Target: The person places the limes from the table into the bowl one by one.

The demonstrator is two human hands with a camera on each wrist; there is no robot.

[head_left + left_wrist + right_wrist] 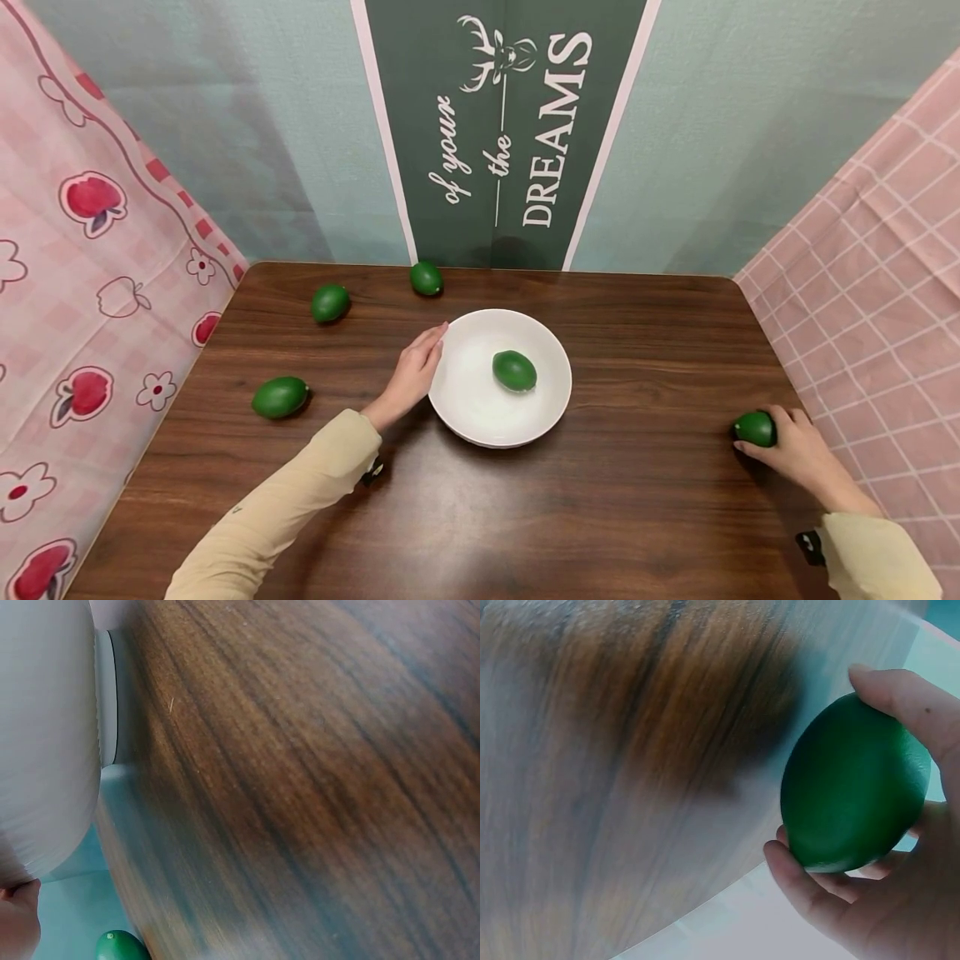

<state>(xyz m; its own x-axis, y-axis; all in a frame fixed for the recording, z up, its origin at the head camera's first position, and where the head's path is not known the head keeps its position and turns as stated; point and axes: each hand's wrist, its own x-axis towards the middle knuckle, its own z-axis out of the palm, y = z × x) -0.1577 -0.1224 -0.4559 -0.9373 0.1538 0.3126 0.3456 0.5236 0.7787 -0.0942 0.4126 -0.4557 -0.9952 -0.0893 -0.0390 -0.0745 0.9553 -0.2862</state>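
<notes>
A white bowl (468, 408) stands on the table with one green lime (514, 371) inside it. My left hand (414, 372) rests against the bowl's left side, its fingers fairly straight along the rim. In the left wrist view the bowl's outer wall (45, 735) fills the left edge, and only a bit of the hand (16, 921) shows. Far to the right, my right hand (804, 454) grips another lime (753, 428) near the table's right edge. The right wrist view shows that lime (855, 787) between the thumb and the curled fingers.
On the left of the wooden table (630, 500) lie a lime (281, 397) and, farther back, a second one (330, 302). A third lime (426, 278) sits at the back edge, behind the bowl. Cloth hangings (262, 125) enclose the back and both sides.
</notes>
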